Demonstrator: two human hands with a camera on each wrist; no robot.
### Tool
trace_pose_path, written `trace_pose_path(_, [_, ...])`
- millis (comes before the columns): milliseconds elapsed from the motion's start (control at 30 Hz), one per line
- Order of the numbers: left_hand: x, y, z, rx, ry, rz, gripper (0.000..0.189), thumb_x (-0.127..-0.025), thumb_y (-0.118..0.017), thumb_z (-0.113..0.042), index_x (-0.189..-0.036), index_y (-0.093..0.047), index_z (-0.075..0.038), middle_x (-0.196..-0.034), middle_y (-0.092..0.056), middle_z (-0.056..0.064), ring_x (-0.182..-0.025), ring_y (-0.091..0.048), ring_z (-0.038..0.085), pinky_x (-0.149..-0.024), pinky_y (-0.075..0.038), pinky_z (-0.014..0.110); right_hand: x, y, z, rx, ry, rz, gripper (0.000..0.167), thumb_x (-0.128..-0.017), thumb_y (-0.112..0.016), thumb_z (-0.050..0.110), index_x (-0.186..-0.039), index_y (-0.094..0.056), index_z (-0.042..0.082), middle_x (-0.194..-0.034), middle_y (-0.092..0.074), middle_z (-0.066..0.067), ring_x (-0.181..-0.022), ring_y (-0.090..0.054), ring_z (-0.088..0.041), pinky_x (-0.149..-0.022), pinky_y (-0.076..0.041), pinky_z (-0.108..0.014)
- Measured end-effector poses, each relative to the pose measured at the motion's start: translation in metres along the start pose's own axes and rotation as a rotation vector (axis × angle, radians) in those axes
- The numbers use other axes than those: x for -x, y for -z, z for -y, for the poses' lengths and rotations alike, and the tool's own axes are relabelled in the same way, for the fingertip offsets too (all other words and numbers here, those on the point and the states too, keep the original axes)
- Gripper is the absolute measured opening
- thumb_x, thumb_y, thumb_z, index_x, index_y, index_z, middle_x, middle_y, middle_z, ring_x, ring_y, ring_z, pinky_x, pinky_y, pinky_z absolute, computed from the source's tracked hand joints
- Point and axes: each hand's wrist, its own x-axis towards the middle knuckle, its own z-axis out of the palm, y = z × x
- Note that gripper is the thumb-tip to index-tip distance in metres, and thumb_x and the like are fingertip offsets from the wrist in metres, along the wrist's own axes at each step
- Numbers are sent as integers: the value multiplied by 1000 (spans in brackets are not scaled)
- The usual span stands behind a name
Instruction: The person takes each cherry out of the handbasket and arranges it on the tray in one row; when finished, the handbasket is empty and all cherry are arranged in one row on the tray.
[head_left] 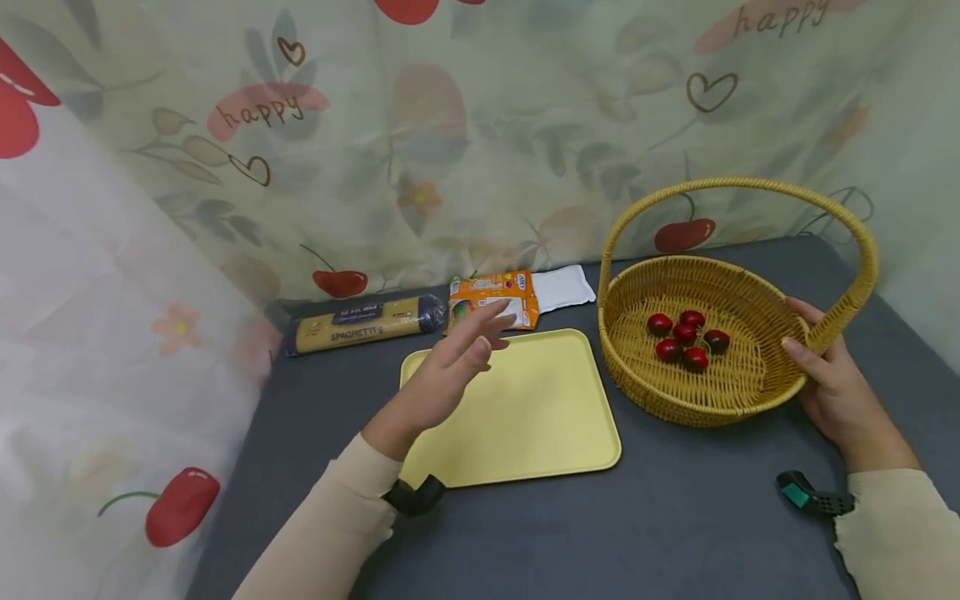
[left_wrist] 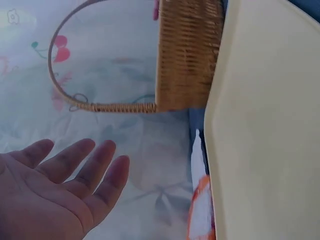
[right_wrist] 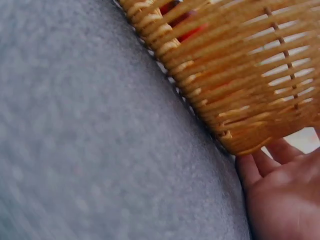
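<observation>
A round wicker basket with a tall arched handle stands at the right of the table. Several dark red cherries lie together on its woven floor. My right hand grips the basket's right rim beside the handle's foot, thumb on top; in the right wrist view its fingers reach round the basket's outer side. Over the left part of a pale yellow tray hovers my left hand, fingers extended and holding nothing. The left wrist view shows its palm with the fingers spread.
Behind the tray lie a pack of spaghetti, an orange packet and a white packet. A curtain with cherry prints hangs along the back and left of the dark grey table.
</observation>
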Motion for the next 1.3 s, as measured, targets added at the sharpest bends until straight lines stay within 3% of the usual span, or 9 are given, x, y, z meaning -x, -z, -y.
trace_pose_path(67, [-11,-8,-2,32,-25,-7,96,-104,-39,-79,-172,-31,-13,-165,-48,10,-139,-57,30,-104,-48,62,2,4,-2,11,-21,19,66,-109,-42,-14,-169,-26,7,-153,-49,-13,-129,-63,-17,-92,-58,-27])
trace_pose_path(300, [-54,-38,-11,135,-70,-6,99,-102,-36,-84,-171,-34,-12,-161,-53,10,-134,-62,24,-100,-50,61,11,14,0,111,-106,87,91,-104,-51,-15,-174,-4,17,-165,-30,-7,-144,-45,-12,-105,-46,-21])
trace_pose_path(500, [-81,-57,-20,152,-73,6,104,-99,-33,-88,-169,-36,-10,-159,-56,11,-130,-63,19,-96,-54,47,19,15,3,175,-115,96,96,-102,-55,-14,-174,-3,20,-168,-19,-9,-147,-38,-14,-105,-41,-19])
trace_pose_path(700, [-108,-77,-24,206,-58,14,109,-95,-20,-93,-168,-41,-14,-156,-60,7,-129,-64,16,-97,-56,47,21,12,7,231,-140,90,94,-105,-51,-15,-174,0,24,-170,-10,-13,-148,-35,-14,-105,-38,-18])
trace_pose_path(800, [-121,-88,-25,248,-35,32,105,-97,-17,-91,-167,-44,-17,-155,-60,5,-131,-61,17,-100,-55,44,20,10,8,263,-156,97,91,-107,-48,-13,-173,2,26,-170,-5,-16,-151,-29,-14,-108,-32,-17])
trace_pose_path(933, [-138,-100,-25,275,0,76,88,-110,-13,-75,-168,-42,-16,-158,-57,6,-135,-59,21,-103,-53,43,16,7,10,285,-174,109,89,-108,-47,-10,-173,2,28,-172,3,-18,-155,-19,-17,-110,-27,-18])
trace_pose_path(1100, [-162,-114,-15,303,91,91,80,-114,-11,-67,-169,-42,-17,-158,-57,8,-132,-61,23,-100,-56,42,12,6,9,293,-195,108,91,-108,-49,-11,-173,1,29,-173,5,-18,-155,-18,-20,-111,-27,-18])
trace_pose_path(1200, [-180,-126,-3,288,163,66,81,-113,-13,-69,-168,-44,-19,-153,-61,4,-130,-63,23,-98,-56,43,12,7,9,293,-193,100,92,-107,-50,-12,-173,0,29,-172,3,-18,-154,-21,-21,-110,-28,-18])
trace_pose_path(1300, [-192,-139,6,232,244,-13,84,-111,-13,-72,-164,-50,-18,-149,-63,4,-131,-63,28,-98,-55,46,12,6,8,285,-179,97,92,-107,-50,-13,-173,-1,27,-172,1,-19,-152,-24,-21,-110,-29,-18])
